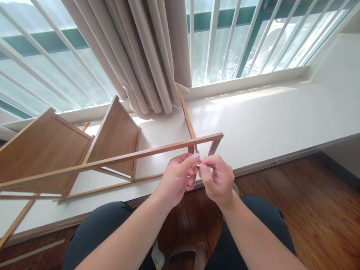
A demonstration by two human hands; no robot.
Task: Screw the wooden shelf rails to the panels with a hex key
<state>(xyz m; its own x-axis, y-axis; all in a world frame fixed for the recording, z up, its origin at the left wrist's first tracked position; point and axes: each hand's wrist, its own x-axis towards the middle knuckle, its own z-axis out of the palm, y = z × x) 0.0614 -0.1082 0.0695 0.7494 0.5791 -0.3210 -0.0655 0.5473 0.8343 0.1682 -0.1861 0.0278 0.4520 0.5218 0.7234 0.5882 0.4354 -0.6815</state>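
Both hands meet just below the near rail of a wooden shelf frame (118,159), which lies on its side on the white window ledge (267,120) with that rail reaching past the ledge's front edge. The left hand (177,178) and right hand (218,178) have their fingers (194,159) pinched together on 1 small metal fitting (198,164), just under the frame's right corner joint. 2 wooden panels (115,137) stand tilted toward the ledge's left end. A beige curtain (146,52) hangs at the back edge.
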